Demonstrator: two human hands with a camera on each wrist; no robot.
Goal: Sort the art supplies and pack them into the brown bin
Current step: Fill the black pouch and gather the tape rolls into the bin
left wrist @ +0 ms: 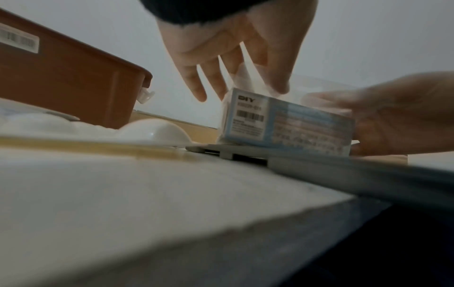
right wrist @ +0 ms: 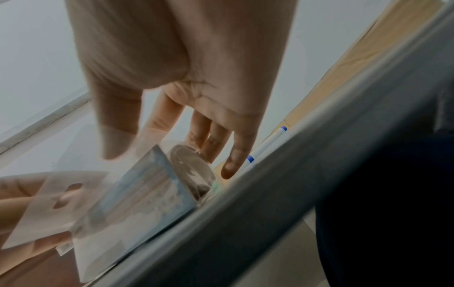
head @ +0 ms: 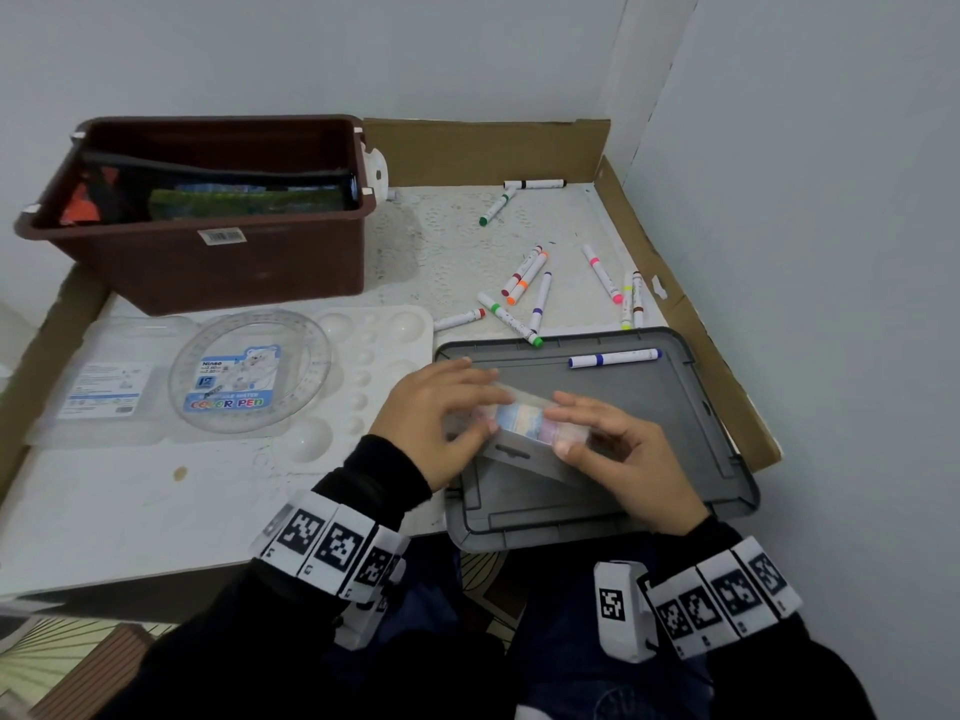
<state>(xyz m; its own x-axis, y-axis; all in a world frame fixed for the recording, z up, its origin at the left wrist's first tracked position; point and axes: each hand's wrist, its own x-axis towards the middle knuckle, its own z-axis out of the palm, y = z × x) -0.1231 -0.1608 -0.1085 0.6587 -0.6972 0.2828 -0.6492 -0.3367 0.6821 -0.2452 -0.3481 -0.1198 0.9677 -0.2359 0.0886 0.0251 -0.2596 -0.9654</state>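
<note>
Both hands are on a small clear-plastic box [head: 519, 423] with a blue printed insert, sitting on the grey lid [head: 675, 407] at lower centre of the head view. The left hand [head: 441, 418] and right hand [head: 618, 449] pinch it from either end; fingers cover most of it. Its print is blurred, only "DIY" [left wrist: 246, 97] is readable. The brown bin [head: 208, 262] sits upper left, its contents dark and hard to make out.
</note>
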